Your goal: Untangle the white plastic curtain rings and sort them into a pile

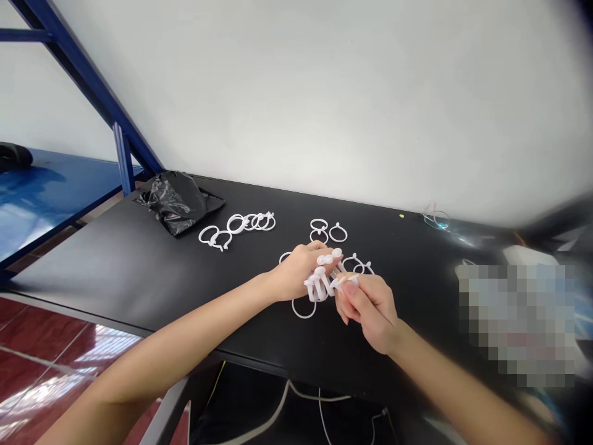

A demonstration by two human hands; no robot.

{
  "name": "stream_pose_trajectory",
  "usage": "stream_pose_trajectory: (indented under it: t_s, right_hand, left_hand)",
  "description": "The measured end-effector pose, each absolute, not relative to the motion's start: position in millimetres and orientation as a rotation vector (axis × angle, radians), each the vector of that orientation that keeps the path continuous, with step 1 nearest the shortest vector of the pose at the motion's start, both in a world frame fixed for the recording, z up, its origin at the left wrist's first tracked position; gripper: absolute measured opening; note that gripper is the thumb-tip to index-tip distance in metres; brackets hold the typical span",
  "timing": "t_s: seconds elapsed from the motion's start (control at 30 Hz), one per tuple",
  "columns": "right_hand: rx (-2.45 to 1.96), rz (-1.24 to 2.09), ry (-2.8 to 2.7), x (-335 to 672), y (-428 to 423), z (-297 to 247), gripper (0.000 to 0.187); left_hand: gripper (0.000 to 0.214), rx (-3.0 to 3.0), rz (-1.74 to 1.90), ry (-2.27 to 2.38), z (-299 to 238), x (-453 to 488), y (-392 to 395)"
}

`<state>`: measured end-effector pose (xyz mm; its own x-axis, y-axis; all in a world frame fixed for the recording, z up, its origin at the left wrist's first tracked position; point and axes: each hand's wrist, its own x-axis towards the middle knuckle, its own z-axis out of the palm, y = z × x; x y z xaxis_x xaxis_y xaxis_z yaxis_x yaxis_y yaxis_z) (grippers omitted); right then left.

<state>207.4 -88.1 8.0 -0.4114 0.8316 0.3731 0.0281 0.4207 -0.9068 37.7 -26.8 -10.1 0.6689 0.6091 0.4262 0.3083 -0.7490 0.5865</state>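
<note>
Over the black table, my left hand [301, 269] is curled round a bunch of white plastic snap rings [319, 284], whose knobbed clasps stick out between my two hands. My right hand [370, 309] is closed just to the right of it, thumb and fingers pinching the clasp end of a white ring [352, 281]. The fingers hide much of the bunch. Beneath my hands a loose white ring [304, 317] hangs or lies, which I cannot tell. Two overlapping rings [354, 258] lie just behind my right hand, and a few more white rings [319, 224] are farther back.
Several linked or overlapping white rings [237, 224] lie on the black table [139, 266] at left, beside a crumpled black plastic bag [178, 201]. A pale, partly pixelated package [514, 321] is at right. A small clear wire-like item [437, 219] lies near the wall.
</note>
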Motion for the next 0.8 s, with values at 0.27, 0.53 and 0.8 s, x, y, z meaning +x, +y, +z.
stream_pose_trajectory:
  t_s: [0.27,0.53,0.8]
  right_hand:
    - [-0.973,1.283,-1.575,207.3,-81.9,6.4,0.042]
    - [-1.023,1.418,-1.558,199.3,-83.8,8.6,0.019]
    - [-0.96,1.423,-1.435,200.6,-79.7,12.5,0.023]
  left_hand:
    - [0.048,2.33,0.822,0.779,-1.0,31.0,-28.7]
    - [0.052,2.3,0.869,0.806,-2.8,33.6,-30.6]
    - [0.032,2.361,0.968,0.826,3.9,32.4,-27.9]
